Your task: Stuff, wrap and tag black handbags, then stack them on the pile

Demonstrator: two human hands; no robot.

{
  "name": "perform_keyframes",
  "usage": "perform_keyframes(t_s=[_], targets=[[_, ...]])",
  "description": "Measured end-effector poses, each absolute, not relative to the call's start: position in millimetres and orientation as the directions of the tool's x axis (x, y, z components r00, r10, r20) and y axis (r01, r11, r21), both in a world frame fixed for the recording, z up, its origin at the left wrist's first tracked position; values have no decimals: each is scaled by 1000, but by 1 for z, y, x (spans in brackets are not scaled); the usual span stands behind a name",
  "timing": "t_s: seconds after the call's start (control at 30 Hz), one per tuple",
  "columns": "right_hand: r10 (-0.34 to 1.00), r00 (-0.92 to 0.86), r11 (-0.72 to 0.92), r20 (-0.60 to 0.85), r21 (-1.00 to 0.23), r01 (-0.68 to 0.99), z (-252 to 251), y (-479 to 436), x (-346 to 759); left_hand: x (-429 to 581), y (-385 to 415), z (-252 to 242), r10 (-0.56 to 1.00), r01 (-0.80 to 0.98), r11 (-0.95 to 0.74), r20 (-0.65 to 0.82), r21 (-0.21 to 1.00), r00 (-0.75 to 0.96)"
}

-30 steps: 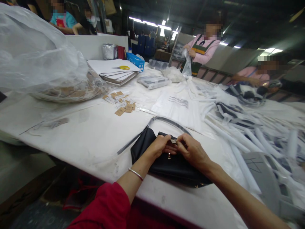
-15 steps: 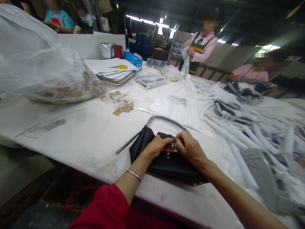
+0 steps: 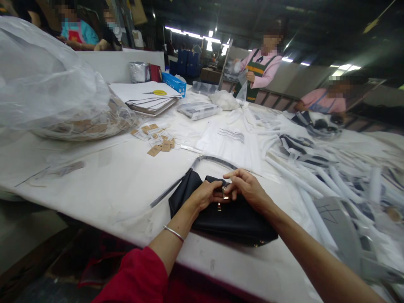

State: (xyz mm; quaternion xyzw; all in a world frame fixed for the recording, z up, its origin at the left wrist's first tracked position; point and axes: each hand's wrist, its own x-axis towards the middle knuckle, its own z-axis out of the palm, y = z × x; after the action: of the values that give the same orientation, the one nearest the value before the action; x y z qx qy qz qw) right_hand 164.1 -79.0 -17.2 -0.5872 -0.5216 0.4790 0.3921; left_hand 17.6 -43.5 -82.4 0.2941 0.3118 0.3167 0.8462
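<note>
A black handbag [image 3: 233, 225] lies on the white table in front of me, its wrapped strap [image 3: 170, 189] looping out behind and to the left. My left hand [image 3: 205, 195] is closed on the bag's flap, thumb on top, beside the gold clasp [image 3: 225, 192]. From the other side, my right hand [image 3: 248, 185] has its fingers bent at the clasp, thumb and fingertips close to the metal. A second small gold fitting [image 3: 219, 206] shows on the bag's body below the flap.
Several brown and white tags [image 3: 158, 141] lie beyond the bag. Yellow scissors [image 3: 158, 92] rest on stacked boards [image 3: 151, 105]. A large plastic bag [image 3: 47, 80] stands at left; wrapped straps [image 3: 315, 176] cover the right. A co-worker [image 3: 261, 69] handles plastic across the table.
My right hand's fingers have loosened and shifted at the clasp, with the index finger now extended to the left. My left hand keeps its hold on the flap. The view has shifted slightly.
</note>
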Motion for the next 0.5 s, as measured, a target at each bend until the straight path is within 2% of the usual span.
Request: perform_keyframes(t_s=[0.07,0.17,0.3,0.37,0.5], targets=[[968,-64,-240,-243,-969,56,-16,-77,163,17,-44,-82,723,-357,623,-339,696,601],[923,-11,-384,-386,-916,-114,-18,-73,164,17,-44,-83,731,-364,624,-351,692,584],[894,76,-410,-441,-877,-251,-22,-74,164,18,-44,-84,735,-381,630,-361,677,575],[909,92,-389,-407,-907,-161,-21,-76,162,18,-45,-83,738,-390,626,-353,675,575],[945,-21,-313,-326,-923,223,-10,-82,162,17,-46,-84,743,-399,616,-332,679,581]])
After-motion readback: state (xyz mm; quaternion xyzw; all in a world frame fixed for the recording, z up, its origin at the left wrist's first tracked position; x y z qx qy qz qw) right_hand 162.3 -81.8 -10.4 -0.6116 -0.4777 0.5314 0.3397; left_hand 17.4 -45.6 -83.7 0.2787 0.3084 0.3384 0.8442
